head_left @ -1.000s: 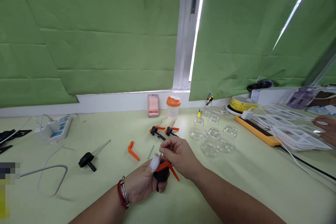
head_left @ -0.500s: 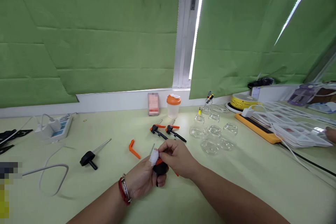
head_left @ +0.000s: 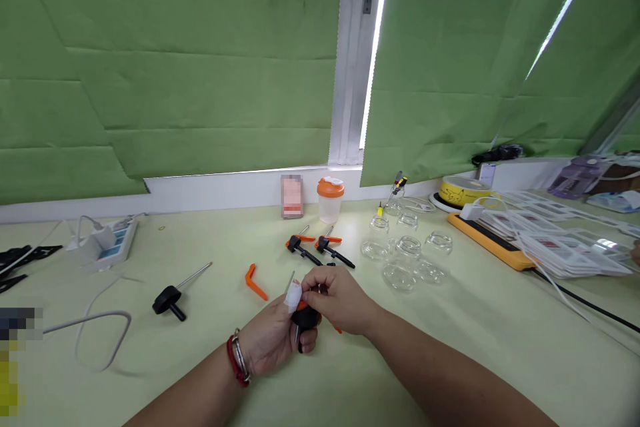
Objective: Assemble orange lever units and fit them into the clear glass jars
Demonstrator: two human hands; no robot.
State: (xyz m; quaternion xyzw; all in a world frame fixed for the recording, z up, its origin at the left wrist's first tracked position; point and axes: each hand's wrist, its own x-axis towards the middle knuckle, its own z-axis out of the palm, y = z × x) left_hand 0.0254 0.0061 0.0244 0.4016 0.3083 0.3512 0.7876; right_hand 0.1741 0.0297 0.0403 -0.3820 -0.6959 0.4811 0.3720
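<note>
Green blinds [head_left: 210, 80] hang above the pale desk [head_left: 210, 373], whose back edge runs along a white wall strip [head_left: 225, 194]. The black-and-orange tool [head_left: 305, 317] is held above the desk's middle, on the near side. Its black handle end points down toward the near edge; the visible long axis runs steeply from there up to the round black part, and the upper end is hidden by fingers. An orange tip shows below the right hand, pointing toward the near right.

The left hand [head_left: 277, 339], its thumb wrapped in white, is curled around the tool from below. The right hand [head_left: 339, 297] pinches at its top; what exactly those fingertips grip cannot be told.

Just beyond the left thumb is a thin metal pin [head_left: 290, 281], its far end toward the back edge. A loose orange bent piece [head_left: 255, 282] lies left of it, and a black knob with a metal rod [head_left: 169, 300] lies farther left, the rod pointing to the back right. Two similar black-and-orange tools [head_left: 303, 250] lie beyond the hands, before an orange-lidded cup [head_left: 330, 201] near the back edge. Glass jars [head_left: 407, 260] stand to the right; another person's hand [head_left: 636, 252] shows at the picture's right side.
</note>
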